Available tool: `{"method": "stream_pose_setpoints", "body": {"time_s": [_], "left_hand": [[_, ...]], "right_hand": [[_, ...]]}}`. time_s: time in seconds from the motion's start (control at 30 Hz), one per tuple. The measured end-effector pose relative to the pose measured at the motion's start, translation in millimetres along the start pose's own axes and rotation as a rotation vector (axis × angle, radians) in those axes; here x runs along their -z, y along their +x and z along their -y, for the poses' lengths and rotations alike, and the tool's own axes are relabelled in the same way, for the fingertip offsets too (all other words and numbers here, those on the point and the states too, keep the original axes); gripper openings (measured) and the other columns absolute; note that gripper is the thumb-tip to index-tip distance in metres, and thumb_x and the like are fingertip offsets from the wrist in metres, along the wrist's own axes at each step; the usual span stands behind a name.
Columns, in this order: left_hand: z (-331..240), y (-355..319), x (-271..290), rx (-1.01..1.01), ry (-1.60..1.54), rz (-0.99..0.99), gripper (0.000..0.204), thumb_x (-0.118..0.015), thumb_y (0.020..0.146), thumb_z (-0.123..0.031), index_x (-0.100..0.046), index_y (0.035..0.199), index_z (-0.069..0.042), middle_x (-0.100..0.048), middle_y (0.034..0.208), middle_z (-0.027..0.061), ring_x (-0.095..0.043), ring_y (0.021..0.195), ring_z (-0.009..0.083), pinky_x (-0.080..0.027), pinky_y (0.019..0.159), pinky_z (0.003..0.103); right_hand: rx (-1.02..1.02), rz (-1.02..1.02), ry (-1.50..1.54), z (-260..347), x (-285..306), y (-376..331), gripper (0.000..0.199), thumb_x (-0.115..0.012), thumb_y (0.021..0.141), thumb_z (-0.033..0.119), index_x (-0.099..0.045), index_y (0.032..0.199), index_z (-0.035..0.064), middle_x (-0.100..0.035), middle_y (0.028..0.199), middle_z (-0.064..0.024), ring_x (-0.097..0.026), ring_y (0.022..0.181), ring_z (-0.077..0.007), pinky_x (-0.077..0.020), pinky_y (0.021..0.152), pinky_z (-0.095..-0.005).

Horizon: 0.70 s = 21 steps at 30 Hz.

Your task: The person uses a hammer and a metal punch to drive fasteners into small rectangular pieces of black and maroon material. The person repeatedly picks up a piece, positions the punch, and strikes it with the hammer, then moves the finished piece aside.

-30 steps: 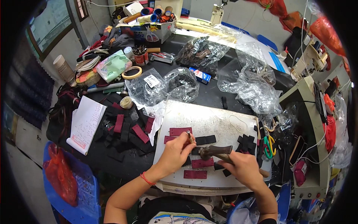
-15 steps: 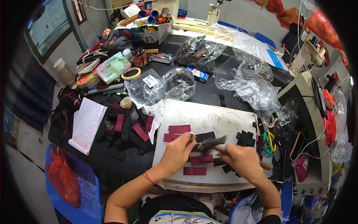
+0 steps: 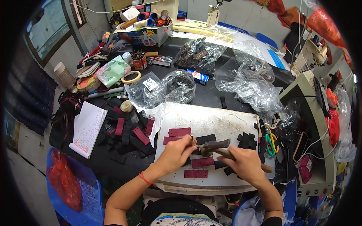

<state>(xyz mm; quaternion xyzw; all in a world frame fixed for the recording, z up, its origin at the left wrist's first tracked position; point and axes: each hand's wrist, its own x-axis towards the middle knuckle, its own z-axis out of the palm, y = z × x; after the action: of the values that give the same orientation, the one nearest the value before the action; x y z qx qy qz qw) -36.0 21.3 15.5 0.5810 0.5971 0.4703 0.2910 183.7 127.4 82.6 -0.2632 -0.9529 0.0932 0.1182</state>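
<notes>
My left hand [image 3: 174, 153] pinches a slim metal punch [image 3: 192, 138], its top showing above my fingertips and its lower end hidden. Wrapped around a wooden handle, my right hand [image 3: 246, 165] holds a hammer [image 3: 218, 144], whose dark metal head hovers or rests just right of the left fingertips; contact is not clear. Below the hammer head lies a maroon strip [image 3: 203, 162], with a second maroon strip [image 3: 195, 173] nearer to me. Another maroon strip [image 3: 180, 132] lies beyond my left hand. Black strips [image 3: 206, 139] lie beside and partly under the hammer.
A white board [image 3: 188, 113] carries the work, with a stack of black strips [image 3: 246, 140] at its right. Green-handled scissors [image 3: 270, 145] lie beyond that. Left are loose strips and an open notebook [image 3: 89, 126]. Plastic bags [image 3: 249, 84] and a tape roll [image 3: 131, 77] sit farther back.
The hammer head has dropped slightly, nearer to my left fingertips. Both hands keep their grips, and the whole view has shifted a little.
</notes>
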Motion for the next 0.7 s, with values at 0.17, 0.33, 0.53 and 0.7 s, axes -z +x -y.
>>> {"method": "stream_pose_setpoints", "body": {"time_s": [0.17,0.33,0.53,0.7], "left_hand": [[-4,-9,-8,-0.143,0.261,0.008,0.016,-0.060,0.090,-0.004,-0.055,0.105,0.000,-0.067,0.088,0.0138,-0.070,0.080,0.0267,-0.055,0.068,0.033],[-4,-2,-12,-0.119,0.237,-0.046,0.016,-0.063,0.087,-0.009,-0.053,0.097,-0.001,-0.063,0.082,0.0176,-0.063,0.073,0.0360,-0.051,0.061,0.042],[-18,28,-11,0.162,-0.341,-0.208,0.019,-0.058,0.093,-0.006,-0.051,0.108,0.004,-0.066,0.089,0.0111,-0.068,0.081,0.0164,-0.057,0.072,0.026],[0,60,-43,0.228,-0.450,-0.145,0.021,-0.055,0.094,-0.006,-0.049,0.113,0.001,-0.064,0.097,0.0120,-0.067,0.091,0.0173,-0.056,0.080,0.026]], "right_hand": [[-0.183,-0.363,0.487,19,47,6,0.021,-0.079,0.075,0.015,-0.072,0.094,0.0076,-0.067,0.073,-0.0079,-0.064,0.060,-0.0194,-0.0492,0.054,-0.0297],[-0.021,-0.092,0.090,2,28,22,0.024,-0.074,0.081,0.026,-0.060,0.080,0.0070,-0.060,0.063,-0.0101,-0.059,0.053,-0.0295,-0.0452,0.047,-0.0379],[-0.157,-0.188,0.092,-28,27,0,0.027,-0.075,0.080,0.027,-0.058,0.080,0.0062,-0.058,0.062,-0.0104,-0.056,0.051,-0.0287,-0.0422,0.047,-0.0368],[-0.248,-0.161,0.158,-37,26,-17,0.027,-0.076,0.079,0.026,-0.059,0.080,0.0054,-0.057,0.062,-0.0105,-0.054,0.051,-0.0284,-0.0408,0.048,-0.0368]]}}
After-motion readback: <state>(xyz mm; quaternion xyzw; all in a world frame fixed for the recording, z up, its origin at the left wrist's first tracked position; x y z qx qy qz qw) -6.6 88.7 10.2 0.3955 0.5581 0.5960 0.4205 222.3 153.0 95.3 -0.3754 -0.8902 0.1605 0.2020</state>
